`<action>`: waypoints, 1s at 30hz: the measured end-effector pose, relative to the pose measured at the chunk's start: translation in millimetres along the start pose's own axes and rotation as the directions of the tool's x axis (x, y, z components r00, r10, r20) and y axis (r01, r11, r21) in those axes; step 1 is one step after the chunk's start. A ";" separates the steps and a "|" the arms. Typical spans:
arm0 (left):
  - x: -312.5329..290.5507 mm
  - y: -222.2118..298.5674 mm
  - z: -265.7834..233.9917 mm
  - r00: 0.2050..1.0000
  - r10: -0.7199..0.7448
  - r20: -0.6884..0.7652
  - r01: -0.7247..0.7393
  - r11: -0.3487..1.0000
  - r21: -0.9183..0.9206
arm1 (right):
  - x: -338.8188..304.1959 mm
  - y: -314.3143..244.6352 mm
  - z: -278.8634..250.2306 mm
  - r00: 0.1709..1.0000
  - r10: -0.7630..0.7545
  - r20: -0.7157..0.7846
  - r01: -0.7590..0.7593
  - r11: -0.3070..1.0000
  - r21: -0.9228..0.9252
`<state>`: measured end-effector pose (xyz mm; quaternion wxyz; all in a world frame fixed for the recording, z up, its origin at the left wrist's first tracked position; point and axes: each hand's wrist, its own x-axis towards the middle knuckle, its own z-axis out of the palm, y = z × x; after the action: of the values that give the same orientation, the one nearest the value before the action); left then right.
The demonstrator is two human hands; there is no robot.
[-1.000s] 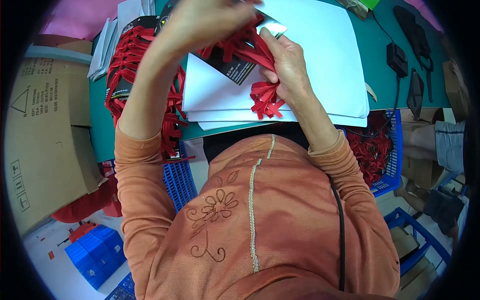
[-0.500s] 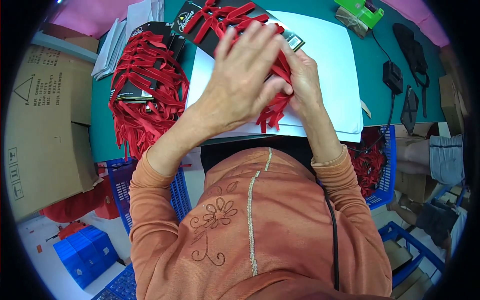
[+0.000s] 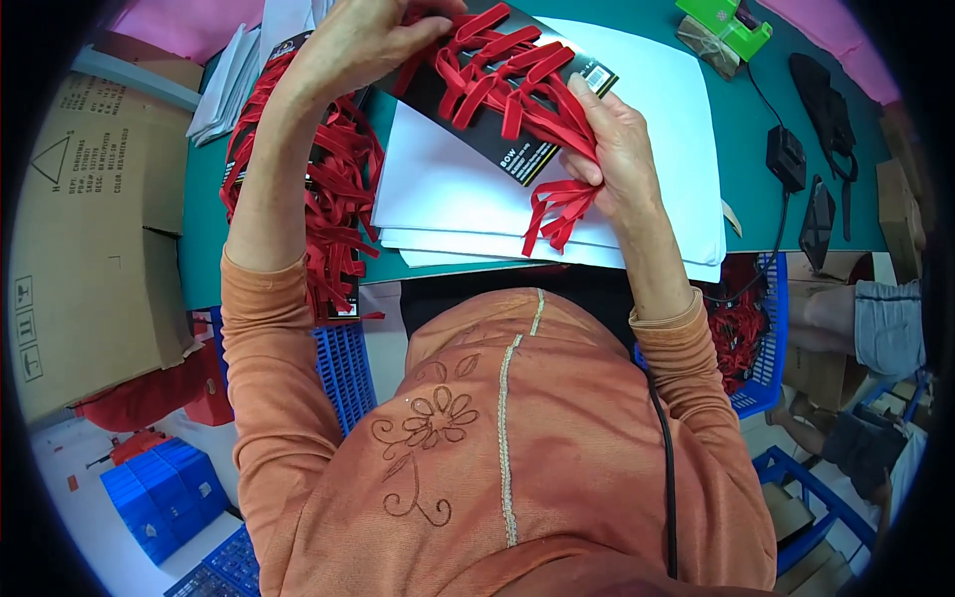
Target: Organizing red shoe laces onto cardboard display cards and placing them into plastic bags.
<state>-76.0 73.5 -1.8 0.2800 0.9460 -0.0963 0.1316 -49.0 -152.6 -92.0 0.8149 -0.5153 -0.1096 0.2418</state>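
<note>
A black card [image 3: 487, 139] carrying a row of red ribbon bows [image 3: 512, 65] is held tilted above white sheets [image 3: 671, 129]. My right hand [image 3: 619, 149] is closed around the bows' gathered tails at the card's right end, and the loose ends [image 3: 564, 209] hang below it. At the card's upper left, my left hand [image 3: 383, 35] has its fingers bent together at the ribbons; its fingertips are partly hidden. A pile of similar carded red bows [image 3: 338, 214] lies to the left, partly behind my left forearm.
Folded white papers [image 3: 227, 90] and a large cardboard box [image 3: 99, 239] are at the left. A green tape dispenser [image 3: 736, 28], a black cabled box [image 3: 786, 154] and a phone [image 3: 818, 221] lie on the right. Blue baskets [image 3: 766, 343] stand below the green tabletop [image 3: 398, 264].
My left hand has moved from over the bows to the card's upper left, uncovering them. My right hand keeps hold of the tails. Part of the left pile now droops over the table edge.
</note>
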 end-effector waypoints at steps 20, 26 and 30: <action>20.0 -27.0 -2.0 0.949 -0.293 0.119 0.307 0.944 -0.122 | 5.8 0.4 -4.2 0.996 0.089 0.029 -0.091 0.993 0.069; 17.0 -24.1 1.5 0.954 -0.287 0.085 0.293 0.954 -0.061 | 6.5 -3.6 -4.5 0.997 0.081 -0.006 -0.080 0.996 0.044; 10.2 -17.2 7.6 0.990 -0.100 0.103 0.102 0.995 -0.018 | 7.5 -4.1 -5.5 0.996 0.084 0.008 -0.084 0.995 0.055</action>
<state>-60.5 82.3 -13.5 0.2919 0.9519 -0.0637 0.0679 -39.1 -154.6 -91.3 0.8175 -0.4961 -0.0834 0.2803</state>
